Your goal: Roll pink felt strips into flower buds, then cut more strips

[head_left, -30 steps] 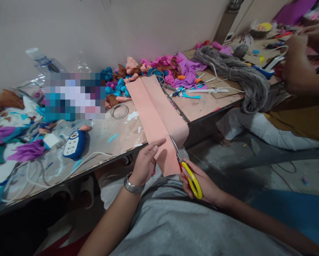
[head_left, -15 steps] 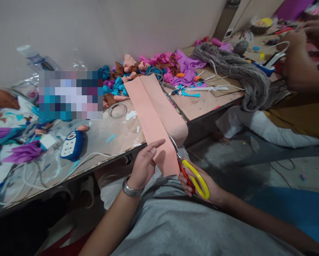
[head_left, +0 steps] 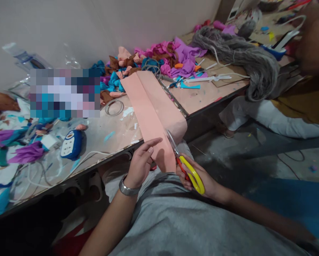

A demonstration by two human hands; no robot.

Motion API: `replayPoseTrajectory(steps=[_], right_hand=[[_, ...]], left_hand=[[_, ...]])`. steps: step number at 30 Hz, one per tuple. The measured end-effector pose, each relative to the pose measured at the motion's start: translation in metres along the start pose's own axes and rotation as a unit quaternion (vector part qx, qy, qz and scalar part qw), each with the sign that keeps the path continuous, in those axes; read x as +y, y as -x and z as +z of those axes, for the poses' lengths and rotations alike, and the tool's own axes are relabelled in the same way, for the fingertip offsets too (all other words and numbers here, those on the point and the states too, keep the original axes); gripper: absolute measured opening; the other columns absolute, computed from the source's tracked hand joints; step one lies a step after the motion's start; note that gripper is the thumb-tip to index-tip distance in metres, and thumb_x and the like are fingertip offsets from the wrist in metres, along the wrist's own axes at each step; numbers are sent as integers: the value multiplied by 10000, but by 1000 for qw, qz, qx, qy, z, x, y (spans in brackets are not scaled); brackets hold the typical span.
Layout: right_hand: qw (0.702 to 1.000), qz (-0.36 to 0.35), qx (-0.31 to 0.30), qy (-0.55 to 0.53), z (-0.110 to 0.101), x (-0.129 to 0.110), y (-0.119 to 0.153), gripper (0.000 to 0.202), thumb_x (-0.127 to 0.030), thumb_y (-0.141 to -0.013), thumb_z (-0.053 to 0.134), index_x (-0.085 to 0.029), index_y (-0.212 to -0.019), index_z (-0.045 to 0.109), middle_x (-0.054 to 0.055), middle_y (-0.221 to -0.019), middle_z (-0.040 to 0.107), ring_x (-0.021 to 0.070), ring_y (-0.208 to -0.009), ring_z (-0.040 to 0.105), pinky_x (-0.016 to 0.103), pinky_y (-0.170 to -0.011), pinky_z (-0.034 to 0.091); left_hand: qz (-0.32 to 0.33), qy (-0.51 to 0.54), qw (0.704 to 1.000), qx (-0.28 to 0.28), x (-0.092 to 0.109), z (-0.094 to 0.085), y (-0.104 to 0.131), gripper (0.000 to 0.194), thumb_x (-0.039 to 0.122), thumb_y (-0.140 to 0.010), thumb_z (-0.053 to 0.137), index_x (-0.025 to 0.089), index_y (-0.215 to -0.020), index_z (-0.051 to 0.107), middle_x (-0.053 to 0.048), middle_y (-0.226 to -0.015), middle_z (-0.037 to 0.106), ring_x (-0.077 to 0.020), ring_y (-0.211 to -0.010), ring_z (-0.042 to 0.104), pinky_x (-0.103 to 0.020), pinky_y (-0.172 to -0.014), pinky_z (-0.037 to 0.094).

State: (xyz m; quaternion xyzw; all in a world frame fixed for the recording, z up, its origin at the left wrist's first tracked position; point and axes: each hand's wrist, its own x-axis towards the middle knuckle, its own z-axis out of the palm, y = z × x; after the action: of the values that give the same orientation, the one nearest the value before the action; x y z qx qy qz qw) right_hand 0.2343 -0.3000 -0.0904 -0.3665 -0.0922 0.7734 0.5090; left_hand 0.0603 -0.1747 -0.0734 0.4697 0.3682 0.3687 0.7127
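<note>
A long peach sheet of crepe paper (head_left: 145,110) lies folded lengthwise over the table edge, its near end hanging down toward my lap. My left hand (head_left: 140,161) grips the near part of this paper at its left edge, index finger stretched across the top; the fingers underneath are hidden. In my right hand (head_left: 199,176) is a pair of scissors (head_left: 192,174) with one yellow and one red handle. Their blades point away from me along the paper's right side, partly hidden by it, and look slightly apart.
Crumpled blue, brown, pink and purple paper pieces (head_left: 159,57) are heaped against the wall. A blue and white extension socket (head_left: 71,144) with a white cord lies left. Wire rings (head_left: 114,107) are near the paper. Grey yarn (head_left: 228,53) lies right, beside another person's sleeve (head_left: 306,103).
The scissors and my right hand have shifted slightly left and up along the paper. My left hand keeps its hold. The camera view has turned a little.
</note>
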Motion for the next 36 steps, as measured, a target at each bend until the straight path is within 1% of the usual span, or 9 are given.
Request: replayPoseTrajectory(steps=[3,7,11,14,18,22,26,32,36], right_hand=[[1000,5,-16,-8,-7,3,-4,506,-460,-837,760,-302,-1188,433,-99,-689,517,53,-422,403,158,-391,278],[998,10,-48,-30,-10,-1,-6,566,-462,-828,775,-303,-1247,429,-107,-682,520,41,-431,371,155,-397,268],[996,-9,-77,-50,-9,-7,-9,576,-467,-777,824,-295,-1208,482,-122,-650,478,35,-433,324,148,-386,251],[994,-18,-90,-59,-9,-9,-13,548,-482,-783,822,-292,-1183,499,-116,-663,492,40,-446,321,146,-388,271],[991,-23,-107,-80,-8,-8,-16,495,-485,-805,802,-283,-1151,511,-107,-665,480,52,-472,333,141,-391,275],[990,-21,-113,-83,-7,-10,-13,508,-482,-813,799,-279,-1179,511,-103,-673,480,54,-491,343,137,-402,287],[988,-22,-116,-95,-5,-12,-10,535,-479,-804,811,-282,-1201,511,-99,-705,492,48,-510,356,128,-410,294],[989,-22,-107,-100,-2,-11,-8,485,-455,-835,791,-290,-1192,508,-105,-712,490,36,-479,347,132,-401,296],[991,-21,-94,-96,0,-12,-7,504,-466,-816,807,-286,-1179,509,-105,-715,492,29,-472,346,135,-395,289]], left_hand=[[4,-14,1000,9,-1,-1,-5,308,363,-901,715,212,-1162,780,-109,-1329,719,-254,-1320,612,-323,-1054,505],[4,-39,999,24,-1,3,-10,337,386,-885,720,201,-1160,785,-125,-1336,713,-295,-1341,598,-401,-1103,486],[15,-75,996,36,1,7,-12,381,417,-890,699,177,-1173,784,-148,-1350,701,-330,-1369,576,-458,-1145,459],[13,-95,994,49,2,10,-11,388,428,-881,699,180,-1165,789,-143,-1341,708,-343,-1389,561,-482,-1182,428],[8,-110,992,67,3,12,-9,385,445,-874,698,192,-1148,793,-129,-1307,729,-346,-1367,582,-508,-1188,421],[7,-101,992,68,3,14,-6,379,440,-880,693,192,-1149,791,-128,-1310,727,-346,-1352,594,-513,-1189,419],[0,-97,993,69,3,16,-2,385,444,-877,702,202,-1165,785,-115,-1334,718,-340,-1387,566,-502,-1204,412],[-12,-94,993,66,-1,20,4,408,454,-877,708,202,-1191,773,-126,-1344,708,-337,-1375,577,-467,-1141,483],[-6,-86,994,59,-3,22,7,396,425,-892,707,189,-1204,768,-132,-1351,702,-323,-1354,592,-460,-1190,427]])
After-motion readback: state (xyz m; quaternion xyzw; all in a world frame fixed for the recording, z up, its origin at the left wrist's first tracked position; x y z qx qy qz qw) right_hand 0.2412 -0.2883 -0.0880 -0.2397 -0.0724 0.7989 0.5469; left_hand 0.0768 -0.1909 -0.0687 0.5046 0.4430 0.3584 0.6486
